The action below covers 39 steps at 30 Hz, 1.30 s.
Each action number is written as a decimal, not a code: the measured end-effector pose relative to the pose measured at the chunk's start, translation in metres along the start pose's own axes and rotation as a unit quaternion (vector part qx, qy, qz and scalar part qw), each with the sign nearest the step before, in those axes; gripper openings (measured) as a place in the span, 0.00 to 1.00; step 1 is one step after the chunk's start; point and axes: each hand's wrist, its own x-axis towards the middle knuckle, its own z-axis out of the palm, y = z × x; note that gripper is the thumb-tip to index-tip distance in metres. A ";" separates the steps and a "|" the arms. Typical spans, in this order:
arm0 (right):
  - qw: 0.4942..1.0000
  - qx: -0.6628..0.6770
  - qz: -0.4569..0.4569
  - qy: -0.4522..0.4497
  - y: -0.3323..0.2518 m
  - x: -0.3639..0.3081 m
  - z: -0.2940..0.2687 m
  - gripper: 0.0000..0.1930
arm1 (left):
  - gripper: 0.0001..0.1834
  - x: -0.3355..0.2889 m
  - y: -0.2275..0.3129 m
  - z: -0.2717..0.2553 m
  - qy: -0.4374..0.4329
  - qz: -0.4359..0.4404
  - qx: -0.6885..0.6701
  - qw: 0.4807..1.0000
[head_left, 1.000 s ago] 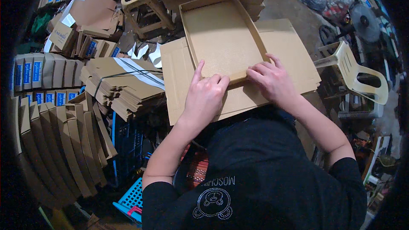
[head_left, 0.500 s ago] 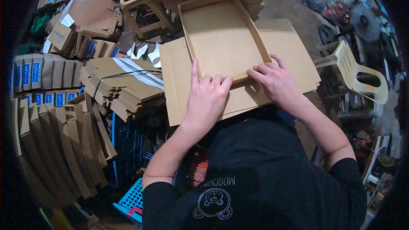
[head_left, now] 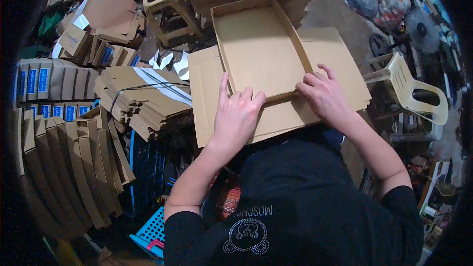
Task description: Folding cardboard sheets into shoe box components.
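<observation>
A shallow open cardboard box (head_left: 263,49) lies at a slant on a stack of flat cardboard sheets (head_left: 340,64) over my lap. At its near left corner, my left hand (head_left: 238,113) has its fingers bent over the near wall. The outermost finger of that hand stretches along the left wall. My right hand (head_left: 321,96) pinches the near wall close to the right corner, its little finger raised. Both thumbs are largely hidden.
On the left stand a strapped bundle of flat cardboard (head_left: 143,98) and rows of folded boxes (head_left: 74,167). A round stool (head_left: 170,5) is at the far left, a cream plastic chair (head_left: 414,86) at the right. A blue basket (head_left: 150,231) sits low beside me.
My right hand's fingertips have shifted slightly right along the near wall. My left hand keeps its hold at the left corner. The whole view has moved a little.
</observation>
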 end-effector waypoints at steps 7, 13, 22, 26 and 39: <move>0.999 -0.017 -0.035 0.012 0.004 0.004 0.003 0.07 | 0.03 0.002 -0.003 0.006 0.040 0.010 -0.003 0.999; 0.998 -0.003 -0.039 0.040 0.009 0.007 0.011 0.06 | 0.03 0.007 -0.009 0.010 0.019 0.029 -0.019 0.999; 0.997 0.053 -0.054 0.034 0.015 0.006 0.006 0.07 | 0.09 0.003 -0.009 0.005 0.029 0.029 -0.024 0.999; 0.996 0.062 -0.041 0.050 0.013 0.003 0.008 0.07 | 0.10 0.004 -0.010 0.005 0.042 0.029 -0.035 0.998; 0.988 0.132 -0.060 0.057 -0.001 -0.002 0.005 0.05 | 0.12 0.007 -0.009 0.008 0.031 0.074 -0.114 0.990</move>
